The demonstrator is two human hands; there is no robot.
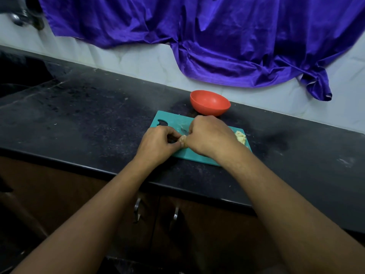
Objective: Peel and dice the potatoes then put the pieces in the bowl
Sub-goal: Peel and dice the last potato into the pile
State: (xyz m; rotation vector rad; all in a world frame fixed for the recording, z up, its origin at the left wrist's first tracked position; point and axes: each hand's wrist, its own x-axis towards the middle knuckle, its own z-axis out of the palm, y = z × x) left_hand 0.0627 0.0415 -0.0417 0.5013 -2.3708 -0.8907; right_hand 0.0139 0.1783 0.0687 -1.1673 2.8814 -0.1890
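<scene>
Dark counter (79, 115), kitchen: left hand (156, 143) and right hand (209, 135) pinch a small potato (182, 139) over the teal board (171, 119), red bowl (209, 103) just beyond. A fingertip grip this slight could let it slip.

— What runs behind the surface (79, 107)?
— A pale tiled wall (138, 62), with a shiny purple cloth (237, 36) draped over it in folds.
— And the surface itself?
— Dark speckled stone, dusty. A blurred metal tap (16, 18) sits far left. Below are brown cabinet doors (197, 234) with metal handles (136, 208). The light is dim.
</scene>
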